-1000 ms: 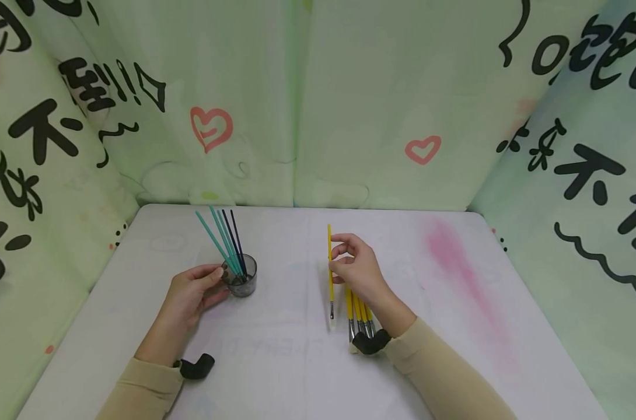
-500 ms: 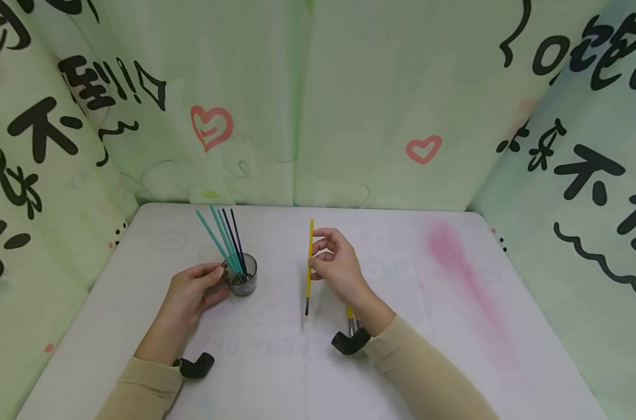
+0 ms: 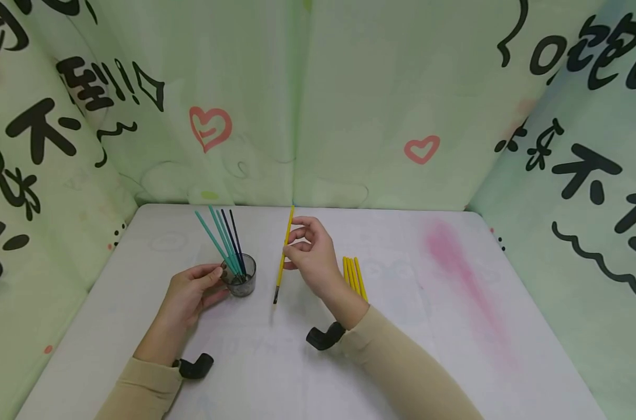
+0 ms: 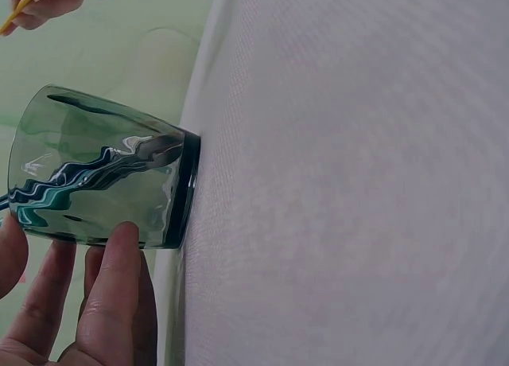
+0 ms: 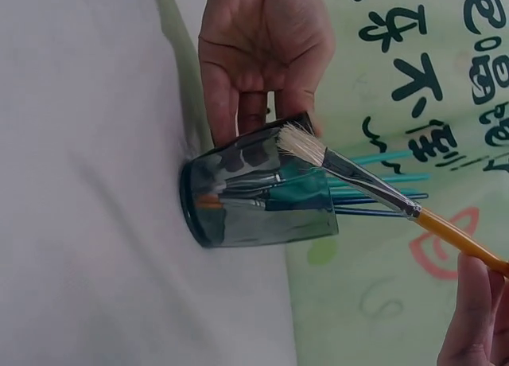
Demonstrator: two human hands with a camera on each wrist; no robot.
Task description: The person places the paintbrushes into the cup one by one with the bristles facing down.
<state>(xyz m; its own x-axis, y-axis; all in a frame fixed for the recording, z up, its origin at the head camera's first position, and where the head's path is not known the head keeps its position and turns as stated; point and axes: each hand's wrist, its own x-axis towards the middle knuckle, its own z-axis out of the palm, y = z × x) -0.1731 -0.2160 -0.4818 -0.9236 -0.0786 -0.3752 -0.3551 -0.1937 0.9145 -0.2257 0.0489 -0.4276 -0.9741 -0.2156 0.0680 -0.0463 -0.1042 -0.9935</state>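
Observation:
My left hand [image 3: 194, 294] holds a smoky clear glass cup [image 3: 247, 286] standing upright on the left of the table, thumb at its rim and fingers along its side. Teal-handled paintbrushes [image 3: 214, 240] and dark-handled paintbrushes [image 3: 237, 240] lean inside, bristle ends down. To the right of the cup, my right hand [image 3: 315, 256] pinches a yellow paintbrush [image 3: 282, 268] by its handle, bristles pointing down above the table. The right wrist view shows its pale bristles [image 5: 301, 143] overlapping the cup's rim. Several more yellow paintbrushes [image 3: 354, 277] lie partly hidden behind my right forearm.
A white cloth covers the table [image 3: 244, 373], with a pink stain [image 3: 460, 262] at the right. Pale green curtains [image 3: 349, 87] with black writing and red hearts stand around the back and sides. Each wrist wears a black camera mount [image 3: 325, 336].
My right hand has carried the yellow paintbrush leftward toward the cup, and the brush now tilts slightly. More of the lying yellow brushes' handles show. The left hand and cup stay put.

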